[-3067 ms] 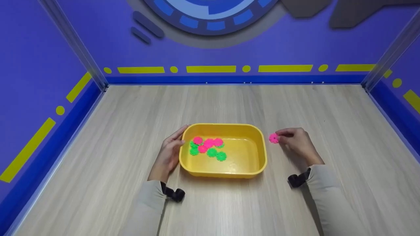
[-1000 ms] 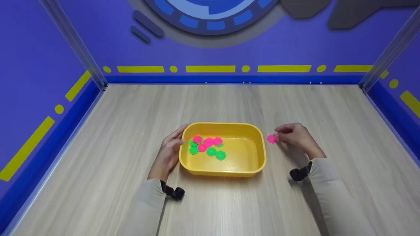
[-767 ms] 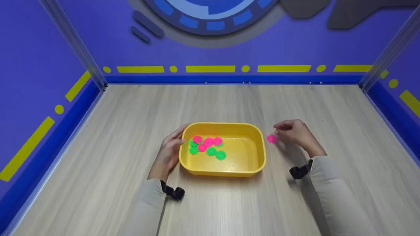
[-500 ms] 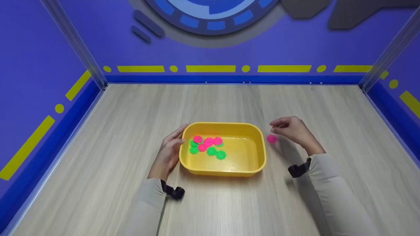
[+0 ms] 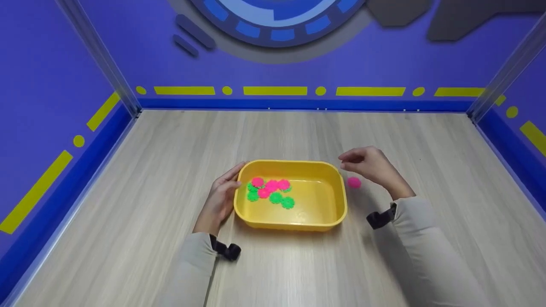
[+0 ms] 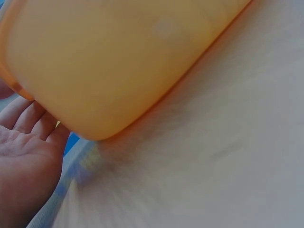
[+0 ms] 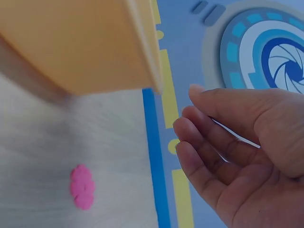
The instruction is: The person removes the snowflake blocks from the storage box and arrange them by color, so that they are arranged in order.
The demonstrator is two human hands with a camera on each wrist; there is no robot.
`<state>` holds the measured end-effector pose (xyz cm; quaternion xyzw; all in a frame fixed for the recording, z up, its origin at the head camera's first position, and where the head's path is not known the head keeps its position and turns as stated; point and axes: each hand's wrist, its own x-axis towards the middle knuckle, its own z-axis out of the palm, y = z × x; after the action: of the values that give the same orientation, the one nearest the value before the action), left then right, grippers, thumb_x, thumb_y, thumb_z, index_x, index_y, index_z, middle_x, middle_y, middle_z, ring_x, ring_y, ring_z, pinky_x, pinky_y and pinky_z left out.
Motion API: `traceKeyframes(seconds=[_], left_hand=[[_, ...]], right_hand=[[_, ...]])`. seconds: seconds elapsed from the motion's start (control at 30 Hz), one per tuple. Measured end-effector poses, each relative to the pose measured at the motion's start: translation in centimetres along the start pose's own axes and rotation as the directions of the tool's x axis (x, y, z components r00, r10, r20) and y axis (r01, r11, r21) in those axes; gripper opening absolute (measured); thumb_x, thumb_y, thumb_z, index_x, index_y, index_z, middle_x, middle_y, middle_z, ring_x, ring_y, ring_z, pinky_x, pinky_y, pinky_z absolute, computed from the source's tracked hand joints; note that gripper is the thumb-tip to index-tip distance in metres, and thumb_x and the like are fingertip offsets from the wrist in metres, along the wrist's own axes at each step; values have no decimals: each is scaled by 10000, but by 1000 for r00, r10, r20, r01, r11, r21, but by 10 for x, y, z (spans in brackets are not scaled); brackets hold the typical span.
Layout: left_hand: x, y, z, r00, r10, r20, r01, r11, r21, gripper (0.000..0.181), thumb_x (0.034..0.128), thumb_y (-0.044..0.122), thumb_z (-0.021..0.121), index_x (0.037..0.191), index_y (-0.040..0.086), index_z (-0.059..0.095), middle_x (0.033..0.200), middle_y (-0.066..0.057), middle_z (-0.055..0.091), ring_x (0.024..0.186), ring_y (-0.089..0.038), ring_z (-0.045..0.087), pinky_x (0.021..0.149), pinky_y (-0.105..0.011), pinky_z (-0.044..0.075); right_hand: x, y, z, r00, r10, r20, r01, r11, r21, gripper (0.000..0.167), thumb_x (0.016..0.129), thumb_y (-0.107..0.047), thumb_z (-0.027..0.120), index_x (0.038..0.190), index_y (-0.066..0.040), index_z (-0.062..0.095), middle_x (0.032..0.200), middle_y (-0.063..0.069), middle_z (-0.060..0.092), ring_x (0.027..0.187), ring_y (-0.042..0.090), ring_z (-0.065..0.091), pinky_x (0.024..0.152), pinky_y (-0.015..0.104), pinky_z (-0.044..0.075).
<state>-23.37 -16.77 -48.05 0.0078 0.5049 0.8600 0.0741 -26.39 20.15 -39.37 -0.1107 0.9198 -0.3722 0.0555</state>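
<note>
Gripping yellow bin by its left end: left hand. Right hand: released, hovering near pink disc on tabletop.

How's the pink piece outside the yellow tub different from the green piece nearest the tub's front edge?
Colour: one is bright pink, the other bright green. Place: the pink piece lies on the table to the right of the yellow tub, while the green piece lies inside it. Company: the pink piece is alone, but the green piece is right by another green piece. Both are small and round with bumpy edges.
</note>
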Motion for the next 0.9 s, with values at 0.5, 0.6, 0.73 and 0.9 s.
traceKeyframes(seconds=[0.5,0.6,0.73,0.9], left_hand=[[0,-1,-1,1000,-3,8,3,1000,-10,619,845,-115,416,1455,-31,355,1545,-156,329,1438,-229,293,1168,-353,273],[0,-1,-1,1000,-2,12,2,1000,-5,617,847,-116,415,1456,-34,351,1547,-159,324,1439,-233,289,1169,-361,271],[0,0,-1,1000,3,25,-3,1000,-12,612,855,-114,412,1458,-42,341,1549,-168,315,1440,-239,284,1171,-366,264],[0,1,-1,999,7,37,-6,1000,-12,612,855,-111,407,1460,-45,334,1548,-175,312,1440,-239,284,1174,-372,257]], right_hand=[[18,-22,13,989,-87,120,85,996,22,271,881,-163,683,1132,-62,703,1082,122,705,942,238,634,887,383,556],[21,-26,17,986,-93,136,91,996,24,272,874,-166,690,1126,-65,709,1085,119,710,954,241,641,905,390,549],[26,-31,22,983,-94,157,89,995,34,262,875,-153,687,1120,-62,713,1091,113,713,970,247,646,922,395,542],[29,-36,29,975,-82,205,72,996,59,267,889,-139,667,1139,-52,703,1110,113,708,1002,247,649,950,401,528]])
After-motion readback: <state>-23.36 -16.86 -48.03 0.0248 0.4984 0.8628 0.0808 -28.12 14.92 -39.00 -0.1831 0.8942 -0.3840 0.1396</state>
